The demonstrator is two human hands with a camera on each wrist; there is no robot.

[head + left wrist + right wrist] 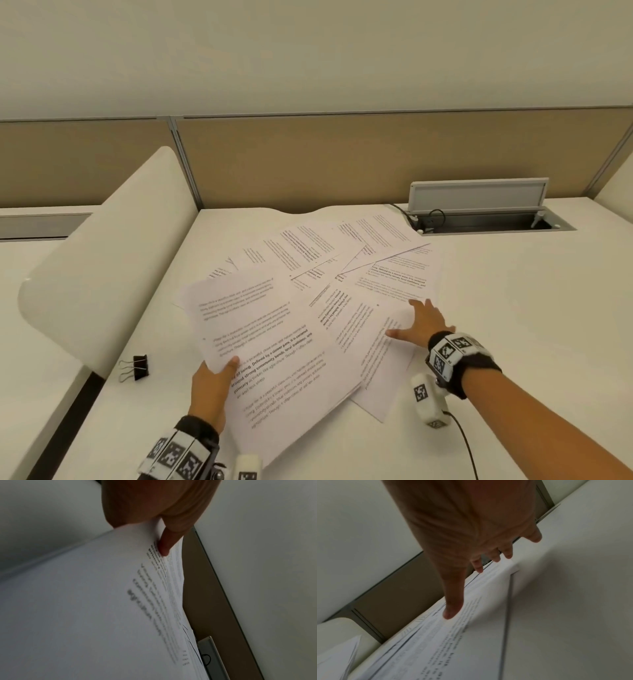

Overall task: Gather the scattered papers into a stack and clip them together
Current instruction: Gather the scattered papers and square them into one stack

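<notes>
Several printed white papers (329, 281) lie fanned and overlapping across the middle of the white desk (513, 308). My left hand (212, 383) pinches the near edge of a raised sheet (246, 318), thumb on top; in the left wrist view the thumb (165, 547) presses on that sheet (85, 615). My right hand (419, 323) lies flat with straight, spread fingers on the right-hand papers; the right wrist view has its fingers (453, 609) resting on a sheet (453, 642). A black binder clip (137, 367) sits on the desk left of the papers, apart from both hands.
A white curved divider (102, 260) rises at the left, close to the clip. A grey cable hatch (479, 209) stands open at the back right, with cords. Tan partition panels (308, 161) close the desk's far side. A cable (466, 445) trails from my right wrist.
</notes>
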